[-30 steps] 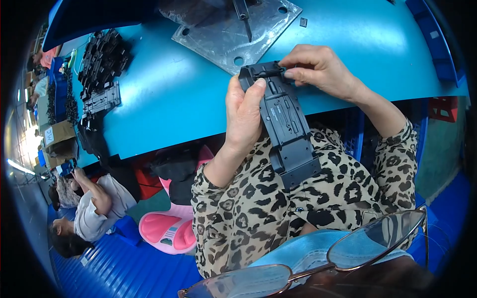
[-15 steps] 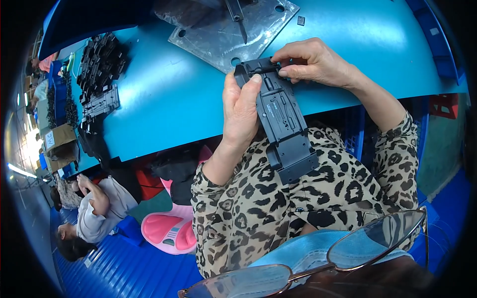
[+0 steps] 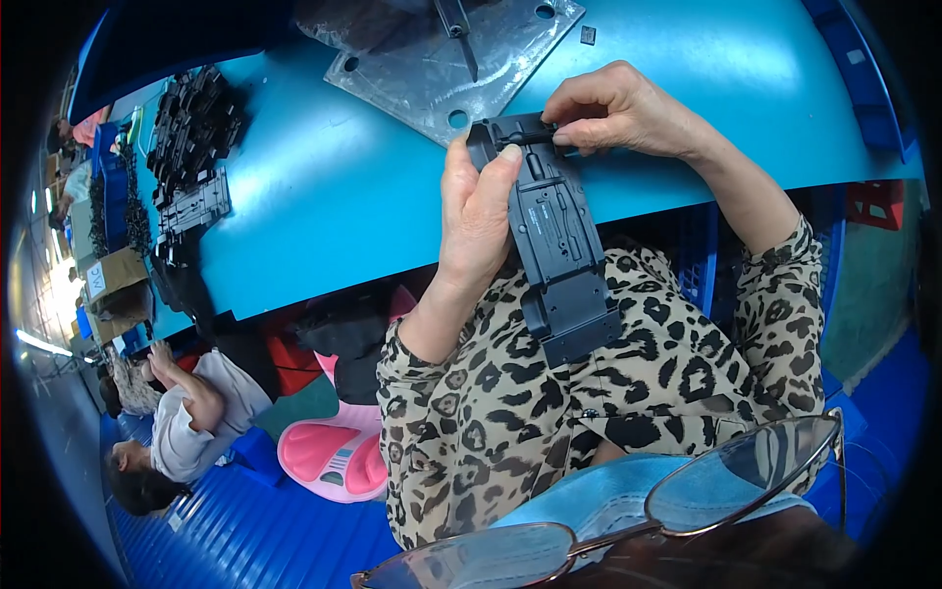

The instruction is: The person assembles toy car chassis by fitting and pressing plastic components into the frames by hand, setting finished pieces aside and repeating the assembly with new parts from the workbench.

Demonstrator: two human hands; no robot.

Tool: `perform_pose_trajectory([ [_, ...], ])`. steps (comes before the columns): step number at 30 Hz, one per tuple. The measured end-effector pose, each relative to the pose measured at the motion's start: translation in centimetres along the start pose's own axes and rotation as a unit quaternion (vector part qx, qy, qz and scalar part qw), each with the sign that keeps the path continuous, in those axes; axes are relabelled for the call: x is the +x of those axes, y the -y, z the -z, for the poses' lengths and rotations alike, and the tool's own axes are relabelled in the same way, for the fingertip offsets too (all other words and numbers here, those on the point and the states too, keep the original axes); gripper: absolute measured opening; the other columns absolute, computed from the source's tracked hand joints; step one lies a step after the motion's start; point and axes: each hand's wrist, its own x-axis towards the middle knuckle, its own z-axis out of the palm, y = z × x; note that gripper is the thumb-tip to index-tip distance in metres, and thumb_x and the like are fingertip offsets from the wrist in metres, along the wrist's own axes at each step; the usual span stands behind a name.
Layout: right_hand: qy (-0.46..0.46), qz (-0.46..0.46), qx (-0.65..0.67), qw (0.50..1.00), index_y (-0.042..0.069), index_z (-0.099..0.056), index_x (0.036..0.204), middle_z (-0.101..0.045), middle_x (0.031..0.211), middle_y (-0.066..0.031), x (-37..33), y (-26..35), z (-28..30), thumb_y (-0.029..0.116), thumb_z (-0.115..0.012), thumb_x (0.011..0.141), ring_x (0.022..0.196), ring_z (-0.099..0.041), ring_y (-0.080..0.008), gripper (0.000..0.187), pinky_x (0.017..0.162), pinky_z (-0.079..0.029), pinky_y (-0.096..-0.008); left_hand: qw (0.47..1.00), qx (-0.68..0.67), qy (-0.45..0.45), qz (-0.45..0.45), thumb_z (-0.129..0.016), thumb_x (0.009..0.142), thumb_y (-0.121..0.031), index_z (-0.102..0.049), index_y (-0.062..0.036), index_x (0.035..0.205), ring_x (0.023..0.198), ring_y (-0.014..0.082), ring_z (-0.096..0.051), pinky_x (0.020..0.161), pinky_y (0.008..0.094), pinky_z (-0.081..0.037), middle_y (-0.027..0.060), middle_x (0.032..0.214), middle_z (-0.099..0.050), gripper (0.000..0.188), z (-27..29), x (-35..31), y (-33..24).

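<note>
A long black moulded plastic plate, ribbed and recessed, slants over the table's front edge with its lower end above my lap. My left hand is closed round its upper left side, thumb on top. At the plate's upper right corner, my right hand pinches with thumb and forefinger. A dark bit shows between those fingertips; whether it is the plate's edge or a separate small piece, I cannot tell.
Beyond the plate lies a metal base plate with a pointed tool over it. A small black piece rests on the blue table. Black parts are heaped at left. A person sits further left, near a pink seat.
My right hand has lifted slightly, still at the plate's upper corner. The black plate has turned a little more upright in my left hand. The view has shifted slightly.
</note>
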Motion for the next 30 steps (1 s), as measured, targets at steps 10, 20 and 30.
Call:
perform_pose_trajectory([
  [10, -0.034, 0.041, -0.055, 0.997, -0.002, -0.061, 0.086, -0.060, 0.069, -0.0063, -0.7, 0.0, -0.3, 0.011, -0.063, 0.074, 0.058, -0.057, -0.0109, 0.018, 0.051, -0.046, -0.0228, 1.000, -0.010, -0.017, 0.016, -0.044, 0.086, -0.008, -0.035, 0.0023, 0.110, 0.074, 0.0099, -0.056, 0.062, 0.0225, -0.049, 0.0092, 0.092, -0.053, 0.027, -0.3, -0.3, 0.1],
  [20, -0.024, 0.053, -0.101, 0.993, -0.001, -0.060, 0.091, -0.062, 0.077, -0.0081, -0.9, 0.0, 0.0, 0.015, -0.066, 0.073, 0.070, -0.059, -0.0154, 0.025, 0.061, -0.049, -0.0256, 0.998, -0.037, -0.020, 0.039, -0.043, 0.086, -0.008, -0.033, 0.0018, 0.112, 0.070, 0.0133, -0.059, 0.059, 0.0247, -0.051, 0.0123, 0.090, -0.055, 0.030, -0.9, -0.1, -0.5],
  [30, -0.012, 0.055, -0.098, 0.994, -0.002, -0.059, 0.093, -0.061, 0.078, -0.0088, -0.9, 0.0, 0.0, 0.016, -0.066, 0.074, 0.071, -0.060, -0.0161, 0.027, 0.063, -0.050, -0.0264, 0.998, -0.020, -0.036, 0.041, -0.044, 0.086, -0.011, -0.041, 0.0013, 0.105, 0.065, 0.0120, -0.060, 0.057, 0.0223, -0.051, 0.0106, 0.083, -0.058, 0.022, -1.1, -0.2, -0.6],
])
